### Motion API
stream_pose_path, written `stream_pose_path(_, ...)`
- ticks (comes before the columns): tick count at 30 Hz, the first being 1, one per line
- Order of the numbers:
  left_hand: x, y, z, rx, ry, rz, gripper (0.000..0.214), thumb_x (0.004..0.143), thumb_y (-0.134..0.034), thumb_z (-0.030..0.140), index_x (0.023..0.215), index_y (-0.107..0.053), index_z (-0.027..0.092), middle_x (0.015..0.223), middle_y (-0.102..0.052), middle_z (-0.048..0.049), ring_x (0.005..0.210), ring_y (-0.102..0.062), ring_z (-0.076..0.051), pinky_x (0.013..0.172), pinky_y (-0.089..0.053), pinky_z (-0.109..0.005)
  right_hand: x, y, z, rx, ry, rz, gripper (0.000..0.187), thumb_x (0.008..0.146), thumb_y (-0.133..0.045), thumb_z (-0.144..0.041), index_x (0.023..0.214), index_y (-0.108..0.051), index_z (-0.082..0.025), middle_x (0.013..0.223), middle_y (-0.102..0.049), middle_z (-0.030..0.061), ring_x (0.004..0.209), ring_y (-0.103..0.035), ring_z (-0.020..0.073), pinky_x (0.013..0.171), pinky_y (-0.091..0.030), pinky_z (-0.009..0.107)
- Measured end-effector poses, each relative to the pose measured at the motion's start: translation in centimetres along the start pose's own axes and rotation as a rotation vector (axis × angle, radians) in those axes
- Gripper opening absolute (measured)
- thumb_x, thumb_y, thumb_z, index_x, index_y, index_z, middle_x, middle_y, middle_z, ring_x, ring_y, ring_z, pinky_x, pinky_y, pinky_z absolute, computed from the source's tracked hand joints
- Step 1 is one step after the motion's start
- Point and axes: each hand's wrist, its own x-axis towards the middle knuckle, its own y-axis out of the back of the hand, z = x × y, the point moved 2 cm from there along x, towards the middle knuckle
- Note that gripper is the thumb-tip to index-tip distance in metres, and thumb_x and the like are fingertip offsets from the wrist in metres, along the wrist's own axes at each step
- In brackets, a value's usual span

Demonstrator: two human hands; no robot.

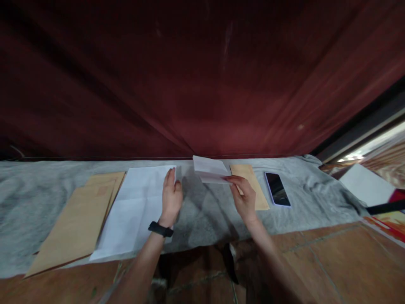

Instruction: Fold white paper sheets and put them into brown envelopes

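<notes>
My right hand (243, 196) pinches the right end of a folded sheet of white paper (210, 170), raised above the grey cloth. Over the right edge of the flat white sheets (136, 207) is my left hand (172, 196), its fingers stretched out and nothing in them; whether it touches the paper I cannot tell. A dark band circles my left wrist. Partly behind my right hand lies a brown envelope (257, 190). Left of the white sheets, several larger brown envelopes (79, 215) overlap in a stack.
A phone (277, 189) with a pale purple case lies right of the single envelope. The grey cloth (202, 215) covers a strip before a dark red curtain (202, 84). Brown floor tiles (319, 253) run along its near side. Colourful printed matter (387, 226) lies at far right.
</notes>
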Motion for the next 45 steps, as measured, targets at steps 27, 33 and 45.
stream_pose_path(27, -0.7, 1.8, 0.0, -0.513, 0.579, -0.728, 0.053, 0.071, -0.075, 0.044, 0.114, -0.071, 0.013, 0.102, -0.078, -0.0126, 0.095, -0.073, -0.026, 0.088, -0.053, -0.037, -2.6, -1.9, 0.6, -0.033, -0.09, -0.602, 0.032, 0.095, -0.063, -0.033, 0.126, -0.067, -0.025, 0.116, -0.076, 0.0039, 0.103, -0.071, 0.0202, 0.094, -0.054, 0.034)
stream_pose_path(33, -0.2, 2.1, -0.7, -0.457, 0.7, -0.626, 0.044, 0.07, -0.072, 0.031, 0.111, -0.069, 0.014, 0.093, -0.078, -0.0082, 0.08, -0.072, -0.021, 0.074, -0.056, -0.032, -2.4, -2.4, 2.8, -0.203, -0.3, -0.554, 0.035, 0.096, -0.058, -0.03, 0.13, -0.061, -0.023, 0.098, -0.077, 0.0038, 0.087, -0.072, 0.02, 0.081, -0.055, 0.03)
stream_pose_path(45, -0.2, 2.2, -0.5, -0.415, 0.693, -0.583, 0.051, 0.08, -0.072, 0.053, 0.112, -0.065, 0.015, 0.082, -0.071, -0.0038, 0.073, -0.07, -0.017, 0.071, -0.057, -0.03, -3.3, -5.1, 4.5, -0.525, -0.399, -0.56, 0.06, 0.097, -0.055, -0.024, 0.153, -0.037, -0.015, 0.101, -0.077, 0.009, 0.092, -0.074, 0.0243, 0.078, -0.053, 0.03)
